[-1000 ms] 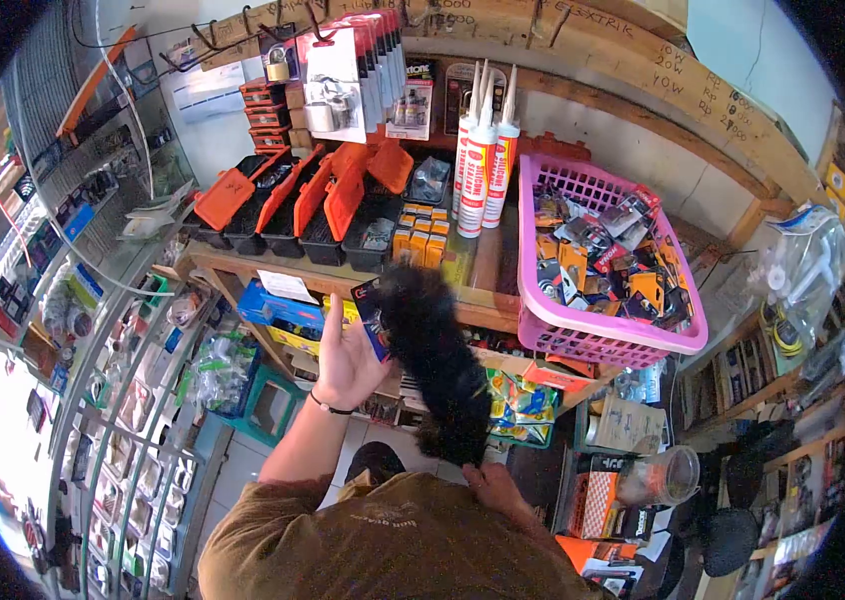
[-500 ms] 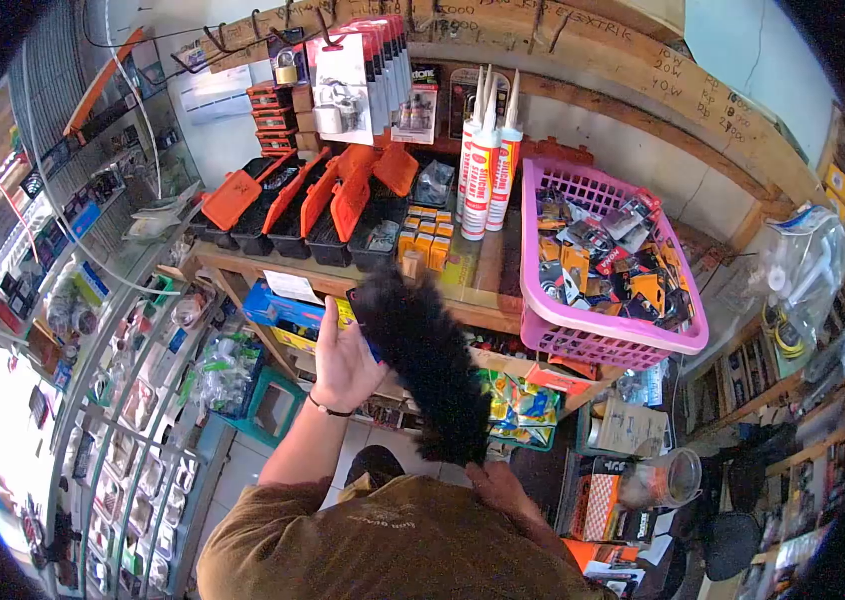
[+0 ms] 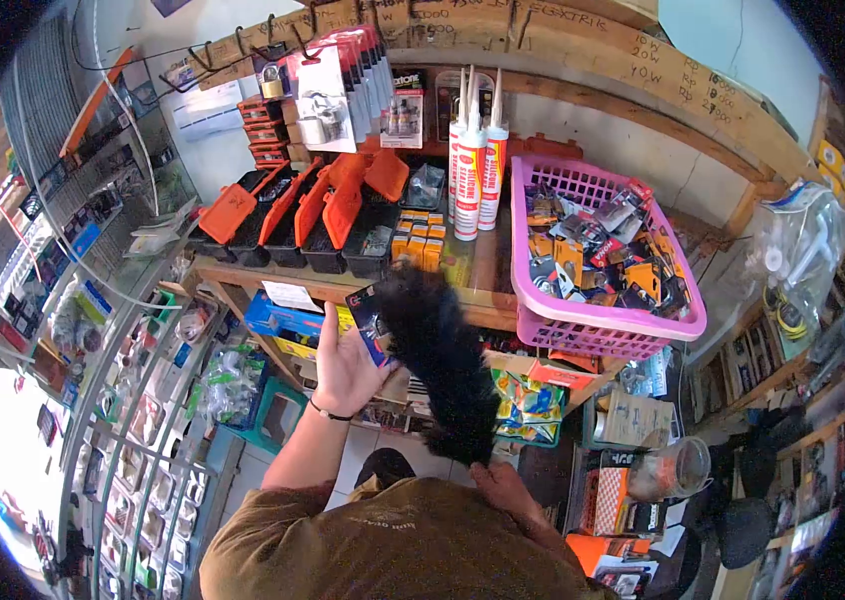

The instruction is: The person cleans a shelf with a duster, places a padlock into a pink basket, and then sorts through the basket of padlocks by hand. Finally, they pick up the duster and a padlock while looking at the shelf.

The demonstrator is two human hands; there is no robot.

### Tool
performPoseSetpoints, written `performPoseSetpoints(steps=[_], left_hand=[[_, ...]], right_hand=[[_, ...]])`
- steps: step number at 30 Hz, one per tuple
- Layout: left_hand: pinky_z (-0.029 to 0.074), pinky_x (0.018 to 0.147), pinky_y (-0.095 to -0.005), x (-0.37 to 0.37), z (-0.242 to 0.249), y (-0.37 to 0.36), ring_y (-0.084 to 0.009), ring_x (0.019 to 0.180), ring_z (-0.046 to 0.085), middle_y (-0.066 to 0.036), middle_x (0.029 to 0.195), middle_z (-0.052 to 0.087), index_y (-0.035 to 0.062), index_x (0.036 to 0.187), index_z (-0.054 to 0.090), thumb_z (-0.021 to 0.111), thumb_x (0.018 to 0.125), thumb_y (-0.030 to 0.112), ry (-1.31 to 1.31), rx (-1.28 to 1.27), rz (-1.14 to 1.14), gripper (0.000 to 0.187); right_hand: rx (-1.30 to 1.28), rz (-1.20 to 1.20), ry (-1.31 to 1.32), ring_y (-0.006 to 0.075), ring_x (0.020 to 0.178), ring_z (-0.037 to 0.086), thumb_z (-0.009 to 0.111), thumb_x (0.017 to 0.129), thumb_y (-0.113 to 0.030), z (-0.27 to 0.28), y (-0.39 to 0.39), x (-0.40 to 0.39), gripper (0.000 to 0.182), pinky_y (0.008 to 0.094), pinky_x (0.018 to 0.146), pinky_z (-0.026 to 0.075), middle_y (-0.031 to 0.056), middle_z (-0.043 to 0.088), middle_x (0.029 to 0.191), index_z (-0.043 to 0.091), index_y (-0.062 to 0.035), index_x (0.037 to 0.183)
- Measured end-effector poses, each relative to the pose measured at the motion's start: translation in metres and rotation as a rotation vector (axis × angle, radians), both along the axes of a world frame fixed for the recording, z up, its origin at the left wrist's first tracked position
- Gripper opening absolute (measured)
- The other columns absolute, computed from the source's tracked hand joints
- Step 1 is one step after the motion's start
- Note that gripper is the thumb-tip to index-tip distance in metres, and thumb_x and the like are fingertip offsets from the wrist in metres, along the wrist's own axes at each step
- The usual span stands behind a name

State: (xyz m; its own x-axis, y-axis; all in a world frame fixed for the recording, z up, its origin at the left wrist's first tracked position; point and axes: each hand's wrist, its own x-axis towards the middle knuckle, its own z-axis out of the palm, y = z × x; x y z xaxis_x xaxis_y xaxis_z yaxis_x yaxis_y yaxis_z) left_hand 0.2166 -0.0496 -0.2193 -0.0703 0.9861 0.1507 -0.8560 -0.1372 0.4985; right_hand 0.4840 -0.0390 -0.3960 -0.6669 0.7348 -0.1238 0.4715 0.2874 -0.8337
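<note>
A black fluffy duster (image 3: 451, 375) slants up across the middle of the view. My right hand (image 3: 503, 488) is wrapped round its lower end, close to my body; the handle itself is hidden. My left hand (image 3: 345, 365), palm up, holds a small dark carded package (image 3: 369, 325) upright at its fingers. The duster's upper part lies against or just beside that package and partly covers it. What the package contains is too small to make out. Behind both hands runs the wooden shelf edge (image 3: 488, 312).
On the shelf stand black bins with orange lids (image 3: 328, 210), small yellow boxes (image 3: 419, 240), silicone sealant tubes (image 3: 468, 185) and a pink basket (image 3: 688, 325) of packaged goods. Carded items (image 3: 323, 100) hang above. A glass display rack (image 3: 133, 430) is at left; a clear jar (image 3: 688, 465) is at right.
The duster has shifted slightly right and away from the package in my left hand, so more of the package shows. The view has turned a little.
</note>
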Motion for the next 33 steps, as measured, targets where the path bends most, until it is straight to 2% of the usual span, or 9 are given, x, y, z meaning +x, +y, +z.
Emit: performPoseSetpoints(steps=[8,10,11,16,18,20,25,28,33], left_hand=[[0.031,0.098,-0.0423,-0.005,-0.011,0.001,-0.0281,0.118,0.039,-0.017,0.130,0.040,0.0042,0.130,0.033,0.027,0.083,0.063,-0.097,0.079,-0.088,0.076],[0.031,0.098,-0.0414,0.004,0.003,-0.002,-0.0276,0.121,0.037,-0.014,0.131,0.039,0.0052,0.131,0.033,0.025,0.084,0.063,0.283,0.029,0.181,0.075],[0.030,0.098,-0.0420,-0.005,-0.008,0.011,-0.0269,0.121,0.037,-0.013,0.131,0.040,0.0036,0.130,0.033,0.024,0.086,0.060,0.078,0.269,-0.139,0.072],[0.031,0.098,-0.0450,0.002,-0.008,0.007,-0.0303,0.118,0.040,-0.015,0.131,0.039,0.0018,0.130,0.031,0.025,0.087,0.058,-0.097,-0.063,0.072,0.071],[0.034,0.095,-0.0452,-0.004,-0.015,0.014,-0.0322,0.115,0.043,-0.016,0.128,0.043,0.0037,0.127,0.039,0.029,0.087,0.056,0.406,0.130,0.146,0.067],[0.038,0.092,-0.0441,0.005,-0.004,0.002,-0.0303,0.110,0.047,-0.016,0.122,0.047,0.0045,0.123,0.043,0.031,0.086,0.057,-0.100,-0.165,0.161,0.066],[0.037,0.094,-0.0402,0.004,-0.014,0.011,-0.0295,0.115,0.044,-0.017,0.126,0.044,0.0046,0.130,0.035,0.021,0.084,0.063,-0.166,0.385,-0.191,0.075],[0.033,0.096,-0.0461,0.008,-0.008,0.011,-0.0347,0.115,0.042,-0.018,0.127,0.042,0.0029,0.129,0.034,0.025,0.082,0.065,-0.134,-0.099,0.090,0.078],[0.030,0.100,-0.0413,0.002,-0.019,0.019,-0.0286,0.119,0.039,-0.016,0.129,0.041,0.0020,0.130,0.034,0.025,0.085,0.062,0.010,0.237,-0.173,0.076]], right_hand=[[-0.023,0.001,-0.022,0.0378,0.053,0.050,0.046,0.086,-0.033,0.031,-0.007,-0.004,0.045,0.0451,0.053,0.036,0.0261,0.049,0.059,0.054,0.0061,0.066],[-0.016,0.056,-0.040,0.0396,0.055,0.051,0.046,0.086,-0.033,0.030,-0.008,-0.004,0.045,0.0456,0.052,0.035,0.0265,0.049,0.059,0.054,0.0062,0.065],[0.017,0.040,-0.008,0.0403,0.055,0.050,0.047,0.086,-0.033,0.033,-0.009,-0.004,0.045,0.0453,0.052,0.036,0.0264,0.049,0.059,0.054,0.0062,0.065],[0.075,0.038,0.056,0.0407,0.056,0.050,0.049,0.085,-0.034,0.017,-0.007,-0.002,0.045,0.0447,0.051,0.036,0.0254,0.049,0.057,0.053,0.0066,0.064],[0.104,0.072,0.029,0.0391,0.054,0.051,0.049,0.085,-0.034,0.017,-0.007,0.000,0.046,0.0448,0.050,0.035,0.0247,0.049,0.057,0.054,0.0063,0.064],[0.000,-0.011,0.023,0.0382,0.053,0.051,0.048,0.085,-0.035,0.028,-0.008,-0.002,0.046,0.0447,0.050,0.036,0.0248,0.049,0.057,0.054,0.0058,0.064],[0.001,0.056,-0.027,0.0362,0.051,0.050,0.048,0.085,-0.037,0.036,-0.009,0.003,0.048,0.0443,0.050,0.036,0.0249,0.049,0.057,0.054,0.0055,0.065],[0.004,-0.041,-0.084,0.0373,0.052,0.050,0.048,0.085,-0.039,0.014,-0.011,0.007,0.050,0.0440,0.052,0.037,0.0246,0.050,0.057,0.055,0.0062,0.065],[0.141,0.081,0.026,0.0367,0.062,0.055,0.048,0.085,-0.040,0.018,-0.015,0.010,0.048,0.0436,0.058,0.040,0.0245,0.054,0.063,0.056,0.0043,0.068]])
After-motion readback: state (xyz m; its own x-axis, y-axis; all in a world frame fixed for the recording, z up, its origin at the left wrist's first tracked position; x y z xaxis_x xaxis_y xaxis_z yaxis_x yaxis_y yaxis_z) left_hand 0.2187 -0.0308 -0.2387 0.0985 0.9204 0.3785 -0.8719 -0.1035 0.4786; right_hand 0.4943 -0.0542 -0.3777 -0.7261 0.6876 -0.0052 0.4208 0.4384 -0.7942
